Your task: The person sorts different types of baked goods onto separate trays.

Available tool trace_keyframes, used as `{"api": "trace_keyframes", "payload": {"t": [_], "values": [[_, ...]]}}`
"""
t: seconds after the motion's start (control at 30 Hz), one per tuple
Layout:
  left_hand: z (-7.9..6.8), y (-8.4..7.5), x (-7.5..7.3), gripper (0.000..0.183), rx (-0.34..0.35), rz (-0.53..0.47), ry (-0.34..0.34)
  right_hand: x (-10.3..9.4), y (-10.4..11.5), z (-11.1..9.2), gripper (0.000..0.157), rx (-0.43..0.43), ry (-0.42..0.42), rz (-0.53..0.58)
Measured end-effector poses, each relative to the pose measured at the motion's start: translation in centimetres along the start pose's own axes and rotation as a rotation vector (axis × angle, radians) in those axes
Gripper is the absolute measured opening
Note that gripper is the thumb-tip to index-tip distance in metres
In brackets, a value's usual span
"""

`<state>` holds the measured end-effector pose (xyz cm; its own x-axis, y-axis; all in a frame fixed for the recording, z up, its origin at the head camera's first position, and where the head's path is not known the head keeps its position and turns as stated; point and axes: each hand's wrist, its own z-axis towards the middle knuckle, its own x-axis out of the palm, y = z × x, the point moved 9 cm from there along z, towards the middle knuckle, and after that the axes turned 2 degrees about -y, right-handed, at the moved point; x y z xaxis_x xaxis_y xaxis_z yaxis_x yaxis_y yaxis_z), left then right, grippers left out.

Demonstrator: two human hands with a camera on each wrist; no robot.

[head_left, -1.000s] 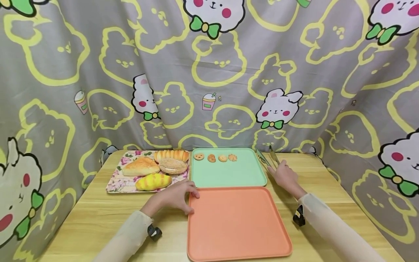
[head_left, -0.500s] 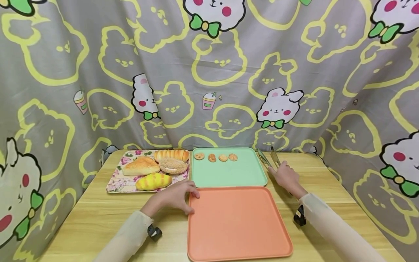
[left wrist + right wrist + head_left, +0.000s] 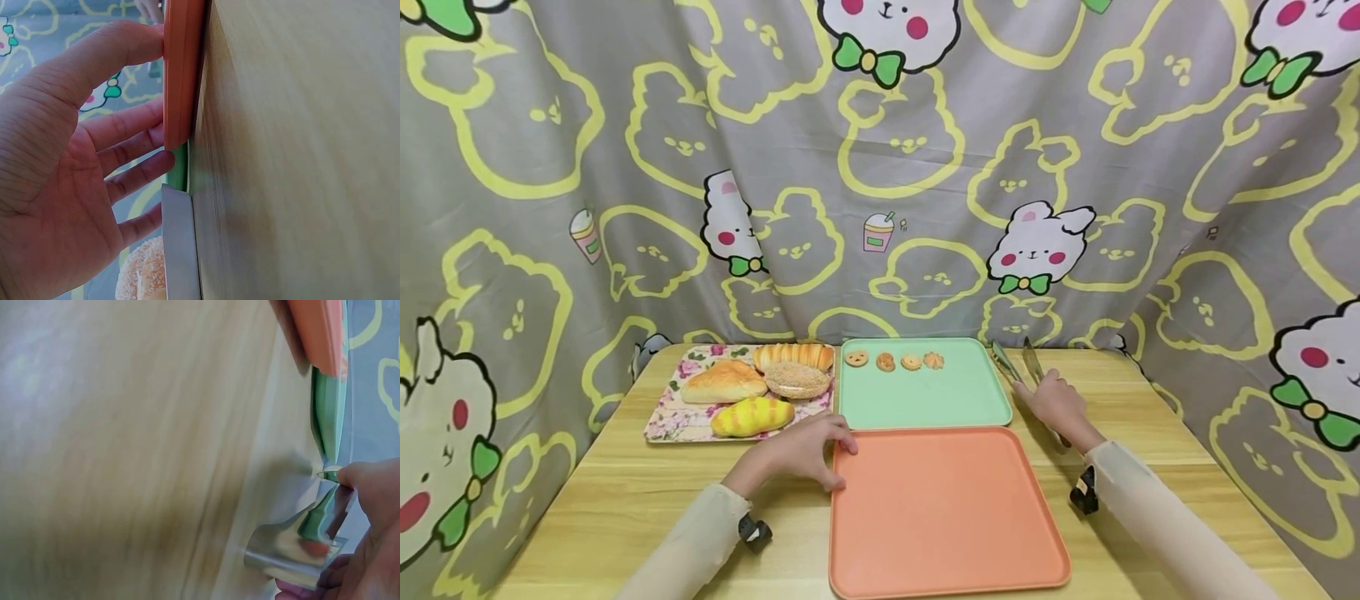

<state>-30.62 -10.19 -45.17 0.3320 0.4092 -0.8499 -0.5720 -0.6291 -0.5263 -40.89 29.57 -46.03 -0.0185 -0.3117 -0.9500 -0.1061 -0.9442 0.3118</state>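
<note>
My left hand (image 3: 805, 446) rests at the left edge of an orange tray (image 3: 947, 508), thumb and fingertips on its rim. In the left wrist view its fingers reach out fairly straight against the tray's side. On the right, my right hand (image 3: 1058, 404) grips metal tongs (image 3: 1032, 362), whose two arms spread apart toward the curtain. The right wrist view shows the bent metal end of the tongs (image 3: 281, 553) beside the palm. The tips lie just right of a mint green tray (image 3: 925, 404) that bears several small cookies (image 3: 911, 362) along its back.
At the back left, a floral tray (image 3: 670, 425) carries a triangular bread (image 3: 722, 382), a yellow bread (image 3: 752, 417), a crumb-coated bun (image 3: 796, 380) and a ridged loaf (image 3: 793, 357). A patterned curtain (image 3: 820, 275) hangs behind the wooden table (image 3: 587, 492).
The tips of the tongs have shifted slightly to the right with a small turn of the right hand. The left hand and the trays stay as they were.
</note>
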Motion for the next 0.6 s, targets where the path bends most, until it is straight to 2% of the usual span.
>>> {"api": "trace_keyframes", "payload": {"t": [0.27, 0.43, 0.6], "values": [[0.2, 0.0, -0.2, 0.040, 0.004, 0.002, -0.001, -0.3, -0.1, 0.0, 0.080, 0.021, 0.018, 0.036], [0.3, -0.1, -0.2, 0.040, 0.001, 0.006, 0.002, -0.5, -0.3, 0.1, 0.096, 0.023, 0.062, 0.054], [0.5, -0.3, -0.7, 0.033, 0.027, 0.030, 0.001, -1.8, 0.6, 0.2, 0.106, 0.000, 0.046, 0.083]]}}
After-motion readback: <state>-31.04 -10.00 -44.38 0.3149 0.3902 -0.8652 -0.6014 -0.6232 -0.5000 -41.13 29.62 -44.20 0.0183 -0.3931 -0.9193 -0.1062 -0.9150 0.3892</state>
